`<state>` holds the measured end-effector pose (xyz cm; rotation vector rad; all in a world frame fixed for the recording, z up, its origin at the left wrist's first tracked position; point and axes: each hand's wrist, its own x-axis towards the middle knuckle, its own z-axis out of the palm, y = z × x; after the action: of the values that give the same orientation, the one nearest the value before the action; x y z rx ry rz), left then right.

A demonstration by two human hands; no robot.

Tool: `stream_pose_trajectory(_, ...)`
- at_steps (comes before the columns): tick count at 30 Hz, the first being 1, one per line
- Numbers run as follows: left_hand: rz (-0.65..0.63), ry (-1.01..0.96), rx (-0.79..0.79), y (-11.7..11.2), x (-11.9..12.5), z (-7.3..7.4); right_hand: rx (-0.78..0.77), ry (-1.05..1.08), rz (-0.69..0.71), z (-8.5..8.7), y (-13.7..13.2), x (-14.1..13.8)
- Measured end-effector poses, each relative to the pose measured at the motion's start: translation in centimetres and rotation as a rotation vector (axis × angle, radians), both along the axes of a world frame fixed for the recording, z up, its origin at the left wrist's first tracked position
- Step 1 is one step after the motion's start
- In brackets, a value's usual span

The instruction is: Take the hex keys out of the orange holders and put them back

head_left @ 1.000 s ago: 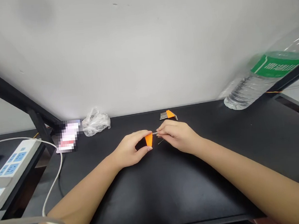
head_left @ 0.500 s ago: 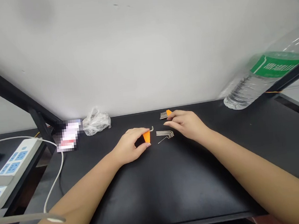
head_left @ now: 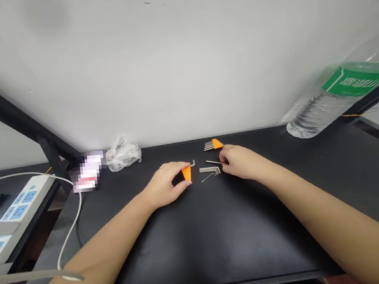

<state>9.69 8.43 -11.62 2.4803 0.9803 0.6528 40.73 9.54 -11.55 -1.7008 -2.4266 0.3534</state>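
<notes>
My left hand (head_left: 163,187) is closed around an orange hex key holder (head_left: 187,174), with the thumb and fingers on opposite sides, and has hold of it. One L-shaped hex key (head_left: 193,163) projects from the holder's upper end, just past the fingertips. My right hand (head_left: 239,163) is partly closed, its fingertips (head_left: 223,158) at the end of a loose hex key (head_left: 214,162) lying on the bench. From this view I cannot tell whether they pinch it or only touch it.

Directly below that key is a stack of loose hex keys (head_left: 209,171), laid side by side. A thin single hex key (head_left: 207,178) lies just below the stack, apart from it. All of these lie between my two hands. Farther back, near the wall, a second orange holder (head_left: 216,144) carries a fan of hex keys (head_left: 209,146).

Status as far as visible: one key is seated in the held holder, several lie unseated on the bench, and the rear holder is loaded. I cannot count the stack exactly.

The black bench top (head_left: 219,250) carries a crumpled plastic bag (head_left: 123,156) and a pixelated flat object (head_left: 88,172) at the rear. A clear water bottle (head_left: 320,117) with a green label shows at right, and a white power strip (head_left: 25,197) with a white cable (head_left: 73,218) at left.
</notes>
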Motion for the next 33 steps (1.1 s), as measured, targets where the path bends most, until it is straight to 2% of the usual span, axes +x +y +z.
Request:
stream_pose_trajectory(3, 0.011, 0.000, 0.004, 0.0, -0.1, 0.0, -0.050, 0.002, -0.059, 0.5, -0.2, 0.0)
stream_pose_trajectory(5, 0.016, -0.002, 0.007, 0.0, -0.1, 0.0, -0.045, 0.125, 0.040, 1.0, -0.6, -0.3)
stream_pose_trajectory(8, 0.014, -0.013, 0.014, 0.0, 0.0, 0.0, 0.053, 0.310, 0.246, 1.5, -1.4, -1.2)
stream_pose_trajectory(11, 0.004, -0.039, 0.023, 0.1, 0.0, -0.1, 0.172, 0.367, 0.328, 1.3, -2.0, -2.3)
stream_pose_trajectory(16, 0.014, -0.066, 0.021, 0.1, 0.2, -0.1, 0.282, 0.340, 0.310, 0.1, -2.1, -2.9)
stream_pose_trajectory(21, -0.049, -0.079, 0.050, -0.2, 0.5, -0.2, 0.323, 0.310, 0.291, 0.1, -2.8, -4.1)
stream_pose_trajectory(25, -0.066, -0.087, 0.066, -0.3, 0.6, -0.1, 0.265, 0.519, 0.311, 0.6, -3.3, -5.2)
stream_pose_trajectory(28, -0.037, -0.084, 0.067, -0.2, 0.6, -0.1, 0.223, 0.655, 0.262, 0.6, -3.1, -5.2)
stream_pose_trajectory(33, -0.047, -0.101, 0.081, -0.2, 0.7, -0.3, 0.214, 0.674, 0.221, -0.1, -2.6, -5.0)
